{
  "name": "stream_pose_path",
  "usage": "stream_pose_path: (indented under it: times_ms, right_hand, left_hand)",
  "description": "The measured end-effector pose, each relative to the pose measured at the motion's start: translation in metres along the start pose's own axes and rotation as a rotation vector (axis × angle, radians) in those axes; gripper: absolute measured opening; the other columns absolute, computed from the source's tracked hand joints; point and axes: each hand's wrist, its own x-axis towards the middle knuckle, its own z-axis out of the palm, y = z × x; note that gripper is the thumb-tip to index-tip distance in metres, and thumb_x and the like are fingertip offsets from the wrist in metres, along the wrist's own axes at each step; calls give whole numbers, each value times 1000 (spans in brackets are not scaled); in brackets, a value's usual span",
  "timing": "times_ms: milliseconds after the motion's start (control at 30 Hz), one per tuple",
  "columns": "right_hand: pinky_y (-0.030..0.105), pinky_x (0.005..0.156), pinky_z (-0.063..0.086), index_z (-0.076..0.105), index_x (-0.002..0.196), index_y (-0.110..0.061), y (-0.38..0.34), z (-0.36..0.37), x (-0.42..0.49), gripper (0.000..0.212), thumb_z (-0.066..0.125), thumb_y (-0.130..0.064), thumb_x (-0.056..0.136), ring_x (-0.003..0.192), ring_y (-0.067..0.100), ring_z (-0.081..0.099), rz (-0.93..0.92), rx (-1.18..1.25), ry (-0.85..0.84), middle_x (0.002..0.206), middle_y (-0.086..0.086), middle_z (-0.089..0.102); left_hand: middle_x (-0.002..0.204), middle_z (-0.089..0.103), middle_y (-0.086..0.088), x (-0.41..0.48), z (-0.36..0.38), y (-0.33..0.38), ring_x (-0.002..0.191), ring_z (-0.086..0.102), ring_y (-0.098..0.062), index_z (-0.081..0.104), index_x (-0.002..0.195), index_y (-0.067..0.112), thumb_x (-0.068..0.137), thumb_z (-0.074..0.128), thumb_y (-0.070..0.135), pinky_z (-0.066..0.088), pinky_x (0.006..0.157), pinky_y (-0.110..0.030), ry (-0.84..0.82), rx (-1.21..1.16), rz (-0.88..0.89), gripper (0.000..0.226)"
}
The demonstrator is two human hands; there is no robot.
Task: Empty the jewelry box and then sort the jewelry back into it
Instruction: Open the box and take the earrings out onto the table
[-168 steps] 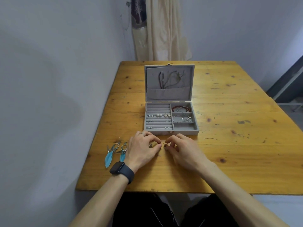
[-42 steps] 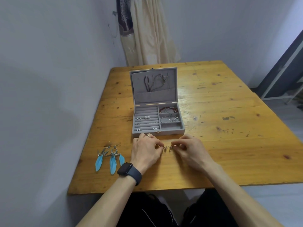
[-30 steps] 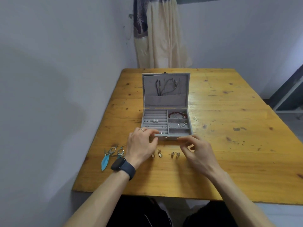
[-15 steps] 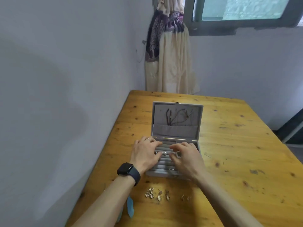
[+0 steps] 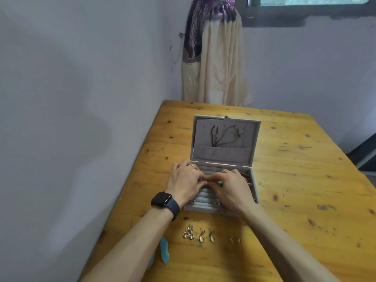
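Observation:
The grey jewelry box stands open on the wooden table, with necklaces hanging inside its upright lid. My left hand and my right hand are both over the box's ring-roll section, fingertips curled and meeting around small earrings. Most of the tray is hidden under my hands. A red bracelet shows at the right of the tray. Several small gold earrings lie in a row on the table in front of the box.
A blue feather earring lies by my left forearm near the table's left edge. A wall runs close along the left side. A tied curtain hangs behind the far table corner. A black watch is on my left wrist.
Both hands left the earrings on the table and moved forward into the box. The camera tilted up, so the box now sits lower in view. The fingertips have closed together over the ring rolls.

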Motion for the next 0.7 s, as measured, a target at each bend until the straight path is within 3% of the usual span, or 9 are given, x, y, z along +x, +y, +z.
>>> stream_pose_path:
  times_ms: [133, 267, 333, 400, 567, 700]
  right_hand:
    - [39, 83, 48, 71, 108, -32, -1, -3, -2, 21, 55, -42, 98, 99, 16, 52, -19, 37, 31, 107, -9, 68]
    - [25, 77, 48, 69, 104, -25, -11, -20, -26, 11, 61, -30, 97, 88, 6, 56, 10, 289, 157, 96, -12, 67]
    - [14, 72, 46, 68, 102, -26, -22, -32, -51, 7, 64, -26, 95, 85, 1, 60, 21, 407, 180, 91, -17, 67]
    - [11, 69, 46, 68, 100, -28, -32, -37, -79, 6, 66, -26, 94, 84, 0, 62, 32, 492, 159, 89, -17, 68]
    - [13, 66, 46, 68, 95, -28, -52, -13, -129, 2, 68, -27, 93, 80, 2, 64, 58, 548, 4, 81, -15, 69]
    - [9, 66, 39, 71, 93, -28, -62, 14, -140, 3, 70, -28, 90, 74, 1, 58, 3, 405, -60, 81, -16, 67]
  left_hand:
    - [110, 71, 11, -3, -4, 2, 112, 48, -15, 72, 115, 36, 98, 52, 49, 33, 96, -35, 24, -54, -8, 29]
    - [106, 71, 11, -20, -25, -1, 103, 52, -12, 73, 114, 33, 97, 60, 41, 43, 94, -36, 55, -298, -72, 23]
    - [104, 70, 14, -39, -37, -4, 98, 55, -5, 71, 116, 32, 94, 64, 40, 48, 92, -31, 19, -408, -86, 24]
    - [102, 71, 18, -63, -45, -10, 95, 59, 4, 69, 115, 35, 91, 67, 44, 49, 92, -26, -43, -468, -94, 26]
    - [89, 71, 24, -105, -43, -24, 92, 58, 10, 76, 94, 38, 85, 69, 55, 44, 100, -34, -148, -346, -98, 20]
    - [94, 72, 25, -122, -38, -25, 98, 51, 6, 77, 98, 40, 85, 68, 56, 28, 102, -37, -200, -246, -60, 22]
